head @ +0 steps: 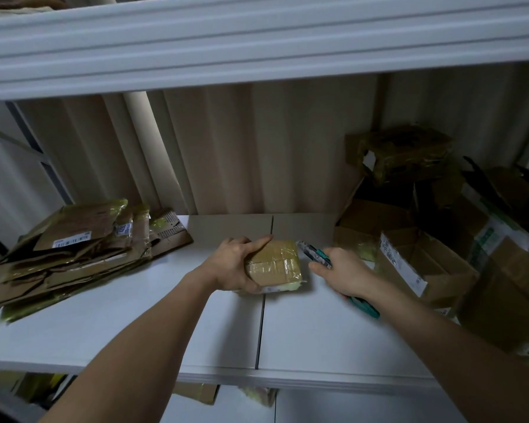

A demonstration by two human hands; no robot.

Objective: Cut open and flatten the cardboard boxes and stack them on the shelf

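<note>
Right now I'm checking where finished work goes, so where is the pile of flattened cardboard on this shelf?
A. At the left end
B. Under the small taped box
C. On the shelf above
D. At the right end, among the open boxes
A: the flattened cardboard pile lies at the left end of the shelf, apart from the small taped box held by the left hand.

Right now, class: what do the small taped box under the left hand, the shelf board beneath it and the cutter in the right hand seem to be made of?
Small brown taped box: cardboard, matt brown, wrapped in glossy clear plastic tape that catches light. White shelf board: smooth, evenly painted, probably metal or laminate; unclear which. Teal-handled cutter: seemingly plastic body with a shiny metal blade tip.
</note>
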